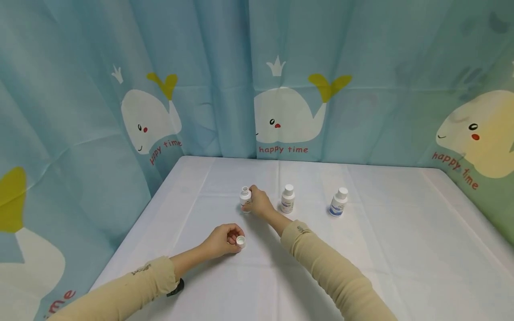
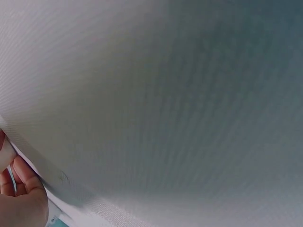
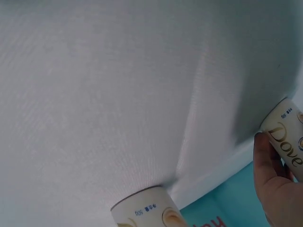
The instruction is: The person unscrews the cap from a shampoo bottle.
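Note:
My left hand [image 1: 222, 241] pinches a white screw cap [image 1: 241, 241] between thumb and fingers, its hollow side facing up toward the head camera. Farther back, a small white Dove bottle [image 1: 244, 197] stands upright with its neck bare, and my right hand [image 1: 260, 204] grips it from the right side. The right wrist view shows this bottle [image 3: 288, 135] at the right edge, with the fingers [image 3: 265, 161] against it. Only part of the left hand [image 2: 23, 205] and the cap [image 2: 5, 155] enter the left wrist view.
Two more white bottles, both capped, stand to the right of my right hand: one close by [image 1: 288, 199] and one farther along [image 1: 338, 203]. A white cloth [image 1: 361, 263] covers the table. A blue curtain [image 1: 225, 67] with whales hangs behind and at the sides.

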### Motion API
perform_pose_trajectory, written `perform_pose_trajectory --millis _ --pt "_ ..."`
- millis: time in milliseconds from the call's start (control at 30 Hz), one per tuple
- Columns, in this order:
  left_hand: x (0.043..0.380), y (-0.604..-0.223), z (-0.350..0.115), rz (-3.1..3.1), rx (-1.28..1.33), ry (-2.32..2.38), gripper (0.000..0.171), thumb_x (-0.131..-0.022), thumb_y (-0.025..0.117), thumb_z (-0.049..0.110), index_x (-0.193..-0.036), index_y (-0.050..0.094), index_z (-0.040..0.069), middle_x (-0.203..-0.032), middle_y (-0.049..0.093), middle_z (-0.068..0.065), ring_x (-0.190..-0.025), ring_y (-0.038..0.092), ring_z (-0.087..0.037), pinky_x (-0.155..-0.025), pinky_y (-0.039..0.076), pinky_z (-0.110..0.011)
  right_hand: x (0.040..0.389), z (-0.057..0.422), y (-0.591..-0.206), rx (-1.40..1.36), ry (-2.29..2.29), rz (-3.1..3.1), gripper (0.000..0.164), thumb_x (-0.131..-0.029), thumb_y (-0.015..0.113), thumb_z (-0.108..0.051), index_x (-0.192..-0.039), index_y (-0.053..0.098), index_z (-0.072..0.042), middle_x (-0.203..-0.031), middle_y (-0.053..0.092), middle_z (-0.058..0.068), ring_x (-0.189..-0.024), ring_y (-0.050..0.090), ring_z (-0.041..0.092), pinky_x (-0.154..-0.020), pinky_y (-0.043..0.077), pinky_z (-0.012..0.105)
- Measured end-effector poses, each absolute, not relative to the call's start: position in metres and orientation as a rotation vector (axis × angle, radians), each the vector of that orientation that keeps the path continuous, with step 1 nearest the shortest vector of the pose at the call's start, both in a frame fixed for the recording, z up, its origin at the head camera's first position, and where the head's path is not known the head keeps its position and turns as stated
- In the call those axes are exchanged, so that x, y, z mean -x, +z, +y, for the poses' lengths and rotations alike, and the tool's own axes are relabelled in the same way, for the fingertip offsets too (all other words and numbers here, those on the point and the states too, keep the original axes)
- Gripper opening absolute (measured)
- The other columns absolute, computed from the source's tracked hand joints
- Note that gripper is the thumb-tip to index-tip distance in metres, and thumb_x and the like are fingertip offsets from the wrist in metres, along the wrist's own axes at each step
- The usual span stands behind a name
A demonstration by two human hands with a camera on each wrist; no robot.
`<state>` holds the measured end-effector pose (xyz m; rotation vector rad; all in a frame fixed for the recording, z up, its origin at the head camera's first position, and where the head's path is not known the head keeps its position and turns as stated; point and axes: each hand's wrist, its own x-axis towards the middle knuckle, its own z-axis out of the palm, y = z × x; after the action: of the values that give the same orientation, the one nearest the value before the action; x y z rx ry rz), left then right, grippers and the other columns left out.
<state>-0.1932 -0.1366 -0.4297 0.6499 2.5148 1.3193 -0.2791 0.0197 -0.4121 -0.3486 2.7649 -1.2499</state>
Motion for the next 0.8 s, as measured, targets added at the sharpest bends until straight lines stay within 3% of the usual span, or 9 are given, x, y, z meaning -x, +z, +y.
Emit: perform_pose_trajectory --millis 267,667,800 --pt "0.191 -0.433 -0.136 2.539 -0.642 1.29 0.026 -0.072 0.073 -0.008 -0.095 0.061 -0.006 -0.082 0.059 -0.007 -0.072 0.05 -0.008 -0.063 0.045 -0.013 0.279 0.021 -0.413 0.362 -1.245 2.734 0.052 -0.073 0.079 -0.003 -0.115 0.048 0.003 -0.116 0.062 0.022 -0.11 0.059 0.036 -0.097 0.047 0.045" --pt "0.194 -0.434 -0.137 2.56 -0.61 1.26 0.03 -0.072 0.074 -0.007 -0.099 0.062 -0.007 -0.085 0.061 -0.008 -0.075 0.051 -0.009 -0.065 0.046 -0.014 0.277 0.033 -0.408 0.351 -1.199 2.672 0.069 -0.074 0.078 -0.005 -0.131 0.04 -0.003 -0.122 0.058 0.022 -0.112 0.057 0.036 -0.097 0.046 0.045" --pt "0.193 -0.433 -0.138 2.554 -0.598 1.255 0.038 -0.071 0.077 -0.004 -0.105 0.061 -0.009 -0.088 0.061 -0.008 -0.077 0.052 -0.009 -0.066 0.047 -0.015 0.276 0.037 -0.409 0.329 -1.189 2.684 0.068 -0.075 0.078 -0.007 -0.131 0.041 -0.003 -0.121 0.059 0.022 -0.11 0.057 0.036 -0.095 0.047 0.044"
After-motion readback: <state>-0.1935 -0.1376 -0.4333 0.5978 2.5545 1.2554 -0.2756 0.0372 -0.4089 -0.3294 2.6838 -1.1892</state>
